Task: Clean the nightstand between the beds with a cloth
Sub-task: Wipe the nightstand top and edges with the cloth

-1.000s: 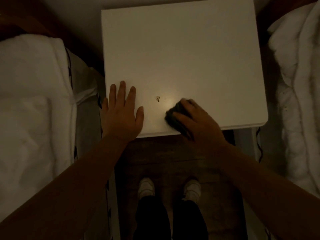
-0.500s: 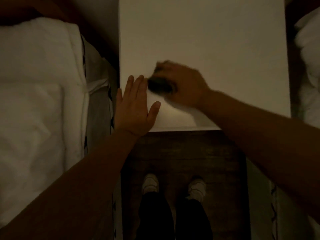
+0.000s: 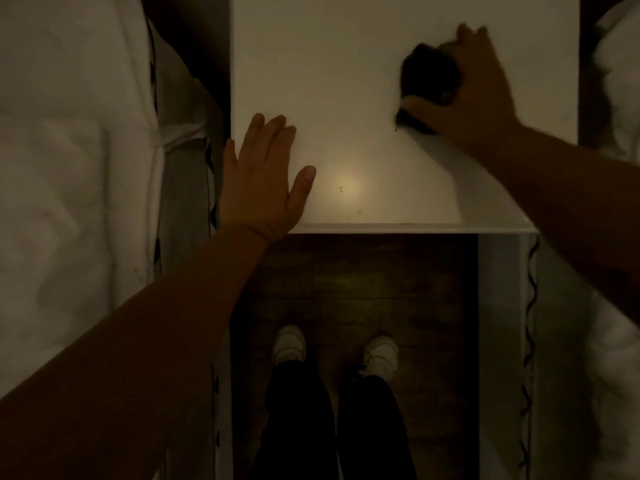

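Observation:
The white nightstand (image 3: 346,81) fills the upper middle of the dim head view. My left hand (image 3: 259,181) lies flat on its near left corner, fingers spread, holding nothing. My right hand (image 3: 474,84) presses a dark bunched cloth (image 3: 429,74) onto the top at the right side, and is blurred with motion. A few tiny dark specks (image 3: 341,189) lie on the top near the front edge, beside a small bright reflection.
A bed with white bedding (image 3: 76,202) runs along the left, another bed (image 3: 616,98) along the right. Below the nightstand's front edge is dark wooden floor (image 3: 363,289) with my two white shoes (image 3: 289,344) on it.
My right hand has swept the cloth from the near middle, across to the left beside my left hand, then out to the right side. The larger crumb spot is gone. My left hand stayed put.

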The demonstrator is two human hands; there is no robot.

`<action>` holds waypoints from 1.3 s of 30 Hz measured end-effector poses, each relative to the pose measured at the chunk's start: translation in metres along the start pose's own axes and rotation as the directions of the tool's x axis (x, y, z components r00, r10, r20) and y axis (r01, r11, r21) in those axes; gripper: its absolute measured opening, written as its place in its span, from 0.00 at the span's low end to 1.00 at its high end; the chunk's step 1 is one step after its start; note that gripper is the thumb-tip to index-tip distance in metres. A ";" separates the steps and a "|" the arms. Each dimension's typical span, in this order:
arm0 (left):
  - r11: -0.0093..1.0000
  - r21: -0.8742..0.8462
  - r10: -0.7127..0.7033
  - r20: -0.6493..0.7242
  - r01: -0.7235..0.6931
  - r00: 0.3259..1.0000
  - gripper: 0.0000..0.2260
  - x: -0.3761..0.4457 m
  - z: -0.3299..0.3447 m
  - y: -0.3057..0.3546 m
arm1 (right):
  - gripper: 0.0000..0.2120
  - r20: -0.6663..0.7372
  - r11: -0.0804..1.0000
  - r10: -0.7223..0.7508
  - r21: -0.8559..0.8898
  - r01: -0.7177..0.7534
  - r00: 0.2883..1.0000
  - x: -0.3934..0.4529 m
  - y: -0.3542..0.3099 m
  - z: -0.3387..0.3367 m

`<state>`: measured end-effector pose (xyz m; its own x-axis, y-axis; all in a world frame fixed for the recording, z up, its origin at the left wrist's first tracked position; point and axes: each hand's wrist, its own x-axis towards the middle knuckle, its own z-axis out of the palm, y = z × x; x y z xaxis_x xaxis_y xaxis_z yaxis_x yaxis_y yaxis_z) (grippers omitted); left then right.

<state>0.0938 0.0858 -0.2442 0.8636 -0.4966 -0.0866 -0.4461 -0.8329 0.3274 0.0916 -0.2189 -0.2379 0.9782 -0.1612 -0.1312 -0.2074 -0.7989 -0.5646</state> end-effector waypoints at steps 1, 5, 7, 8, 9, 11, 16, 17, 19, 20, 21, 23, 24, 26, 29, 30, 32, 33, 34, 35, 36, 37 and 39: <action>1.000 -0.006 -0.004 -0.007 0.004 1.000 0.31 -0.001 0.001 0.000 | 0.38 -0.026 0.999 -0.029 0.018 0.029 0.999 -0.001 -0.015 0.016; 0.999 -0.044 -0.010 -0.040 0.008 0.999 0.30 0.000 0.003 0.000 | 0.26 0.068 0.976 -0.213 0.061 0.209 0.975 -0.034 -0.074 0.051; 0.998 -0.059 -0.013 -0.052 0.010 0.999 0.30 -0.001 0.004 0.001 | 0.21 0.213 0.926 -0.378 0.094 0.367 0.901 -0.069 -0.090 0.056; 0.998 -0.059 -0.012 -0.058 0.009 0.998 0.29 -0.001 0.003 0.000 | 0.20 0.277 0.893 -0.449 0.111 0.436 0.850 -0.086 -0.094 0.055; 0.999 -0.052 -0.007 -0.061 0.004 0.998 0.30 -0.002 0.003 -0.001 | 0.21 0.330 0.872 -0.483 0.106 0.477 0.811 -0.098 -0.092 0.051; 0.999 -0.046 0.005 -0.055 -0.007 0.998 0.30 -0.003 0.002 0.000 | 0.22 0.315 0.905 -0.416 0.051 0.422 0.853 -0.107 -0.077 0.032; 0.999 -0.051 0.004 -0.057 -0.007 0.998 0.29 -0.003 0.001 -0.001 | 0.23 -0.214 0.997 0.066 -0.026 -0.073 0.975 -0.122 0.024 -0.028; 0.999 -0.032 0.004 -0.055 -0.006 0.998 0.28 -0.003 0.002 -0.001 | 0.26 -0.219 0.990 0.139 -0.008 -0.144 0.966 -0.131 0.036 -0.029; 1.000 -0.021 0.008 -0.049 -0.009 0.999 0.27 -0.003 0.002 -0.001 | 0.32 -0.227 0.980 0.196 0.019 -0.197 0.954 -0.144 0.043 -0.019; 0.999 -0.053 0.007 -0.054 -0.010 0.999 0.25 -0.004 0.002 -0.001 | 0.34 -0.247 0.981 0.190 0.022 -0.191 0.950 -0.146 0.038 -0.011; 0.994 -0.106 0.001 -0.063 -0.008 0.998 0.24 -0.005 0.001 -0.001 | 0.35 -0.264 0.984 0.175 0.021 -0.176 0.948 -0.146 0.030 -0.001; 0.970 -0.241 -0.019 -0.059 0.004 0.998 0.23 -0.012 0.000 -0.006 | 0.36 -0.280 0.992 0.120 -0.012 -0.128 0.953 -0.143 0.009 0.019; 0.954 -0.299 -0.025 -0.040 0.012 0.999 0.24 -0.019 -0.001 -0.009 | 0.35 -0.285 0.995 0.083 -0.034 -0.097 0.955 -0.141 -0.002 0.030; 0.940 -0.340 0.004 0.014 0.001 1.000 0.26 -0.039 -0.001 -0.016 | 0.32 -0.278 0.998 0.016 -0.056 -0.033 0.960 -0.137 -0.025 0.053; 0.931 -0.360 0.084 0.064 -0.056 0.994 0.32 -0.068 0.002 -0.023 | 0.28 -0.243 0.996 -0.049 -0.083 0.030 0.969 -0.124 -0.070 0.085; 0.913 -0.405 0.080 0.057 -0.050 0.995 0.34 -0.073 0.003 -0.023 | 0.27 -0.225 0.993 -0.083 -0.098 0.062 0.971 -0.117 -0.088 0.097; 0.843 -0.538 0.015 0.043 0.011 0.999 0.39 -0.076 0.005 -0.020 | 0.26 -0.157 0.976 -0.191 -0.132 0.172 0.969 -0.105 -0.126 0.122; 0.793 -0.606 -0.045 0.043 0.062 0.998 0.41 -0.077 0.005 -0.019 | 0.25 -0.106 0.961 -0.255 -0.140 0.239 0.961 -0.100 -0.145 0.136; 0.733 -0.669 -0.120 0.052 0.123 0.991 0.43 -0.077 0.003 -0.019 | 0.24 -0.068 0.948 -0.302 -0.124 0.292 0.951 -0.097 -0.161 0.147; 0.662 -0.726 -0.200 0.070 0.187 0.977 0.44 -0.077 0.001 -0.019 | 0.23 -0.050 0.942 -0.328 -0.091 0.323 0.943 -0.094 -0.173 0.155; 0.608 -0.760 -0.259 0.085 0.230 0.962 0.45 -0.077 -0.002 -0.021 | 0.23 -0.041 0.937 -0.346 -0.057 0.344 0.937 -0.092 -0.179 0.157; 0.599 -0.762 -0.281 0.088 0.247 0.956 0.44 -0.079 -0.002 -0.022 | 0.23 -0.023 0.928 -0.372 -0.032 0.371 0.928 -0.091 -0.178 0.155; 0.707 -0.670 -0.240 0.073 0.226 0.968 0.40 -0.080 0.001 -0.022 | 0.24 0.029 0.900 -0.433 -0.036 0.433 0.901 -0.087 -0.160 0.138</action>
<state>0.0339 0.1440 -0.2455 0.9258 -0.2989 -0.2313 0.0369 -0.5377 0.8423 0.0374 0.0029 -0.2484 0.9707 0.2173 0.1020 0.2377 -0.8103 -0.5356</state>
